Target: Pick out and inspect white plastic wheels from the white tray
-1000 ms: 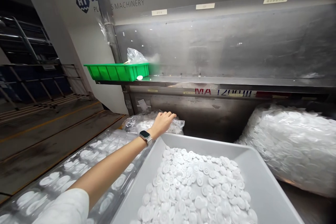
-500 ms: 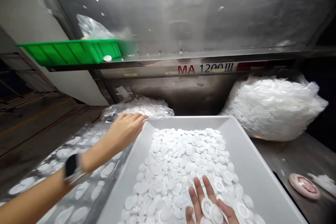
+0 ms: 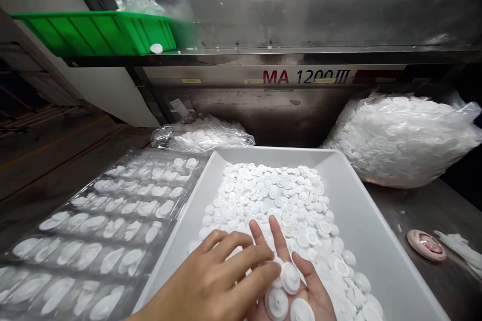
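Observation:
My right hand (image 3: 305,291) is palm up over a light grey tray (image 3: 380,230), with several white plastic discs (image 3: 276,303) lying in its palm. Reaching across from the left, my left hand (image 3: 226,271) has its fingers apart and bent, the tips against the discs in my right palm; its thumb is hidden. Beneath both hands, loose white discs (image 3: 259,190) cover the tray's bottom. To the left, a clear compartmented plastic tray (image 3: 146,233) has white pieces in rows of pockets.
Behind the tray lies a clear bag of white parts (image 3: 211,135); a bigger full bag (image 3: 406,140) is at right. A green crate (image 3: 94,35) rests on the machine ledge (image 3: 301,57). A pink oval object (image 3: 426,246) and a white glove-like item (image 3: 461,251) lie at right.
My left hand has left the far left corner of the grey tray and come over to the discs in my right palm. The view has tilted downward.

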`<state>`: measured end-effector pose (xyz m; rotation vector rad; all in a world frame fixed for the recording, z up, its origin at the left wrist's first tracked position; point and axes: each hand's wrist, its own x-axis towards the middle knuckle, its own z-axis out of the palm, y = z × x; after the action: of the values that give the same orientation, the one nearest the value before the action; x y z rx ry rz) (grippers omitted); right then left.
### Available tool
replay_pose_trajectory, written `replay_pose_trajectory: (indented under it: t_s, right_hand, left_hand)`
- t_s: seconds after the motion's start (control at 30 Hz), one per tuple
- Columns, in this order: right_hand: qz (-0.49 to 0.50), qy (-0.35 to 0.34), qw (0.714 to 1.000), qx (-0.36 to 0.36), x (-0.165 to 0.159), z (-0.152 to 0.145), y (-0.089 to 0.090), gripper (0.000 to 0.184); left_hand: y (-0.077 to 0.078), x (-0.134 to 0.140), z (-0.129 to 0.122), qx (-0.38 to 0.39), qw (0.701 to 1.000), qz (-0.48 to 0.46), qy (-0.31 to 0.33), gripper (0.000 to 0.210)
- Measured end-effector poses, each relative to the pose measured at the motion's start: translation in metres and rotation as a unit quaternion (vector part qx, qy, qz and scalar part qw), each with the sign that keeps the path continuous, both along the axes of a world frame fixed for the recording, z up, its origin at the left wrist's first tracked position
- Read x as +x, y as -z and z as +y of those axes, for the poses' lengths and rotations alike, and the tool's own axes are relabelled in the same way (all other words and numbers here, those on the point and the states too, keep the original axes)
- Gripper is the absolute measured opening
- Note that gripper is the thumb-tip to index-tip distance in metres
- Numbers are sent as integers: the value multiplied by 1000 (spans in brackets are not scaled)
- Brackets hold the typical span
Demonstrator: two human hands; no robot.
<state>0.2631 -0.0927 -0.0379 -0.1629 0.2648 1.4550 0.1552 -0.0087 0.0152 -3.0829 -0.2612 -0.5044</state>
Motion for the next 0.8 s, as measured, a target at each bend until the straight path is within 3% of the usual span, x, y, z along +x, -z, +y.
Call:
replay_pose_trajectory:
  t_s: [0.1, 0.23, 0.33, 0.47, 0.63, 0.73, 0.8]
  right_hand:
    - [11, -26, 999, 21, -1, -5, -4, 37]
    - [22, -41, 999, 11, 1, -9, -6, 38]
    - [62, -55, 996, -13, 0, -9, -6, 45]
    - [85, -74, 993, -19, -2, -9, -8, 49]
    - [13, -80, 997, -5, -1, -10, -9, 48]
    - [-29, -57, 998, 14, 1, -9, -6, 49]
    - [-43, -43, 998, 23, 1, -8, -5, 49]
  left_hand:
    - [-6, 15, 0, 4, 999, 26, 36, 25]
    - [-1, 12, -2, 3, 999, -20, 46, 26]
    - [-1, 8, -5, -72, 997, -21, 4, 18]
    - [-7, 5, -12, -173, 978, 49, -102, 6]
    - [-4, 1, -18, -148, 976, 14, -161, 5]
    - [2, -5, -21, -131, 979, -53, -148, 10]
    - [5, -8, -24, -93, 988, -69, -99, 17]
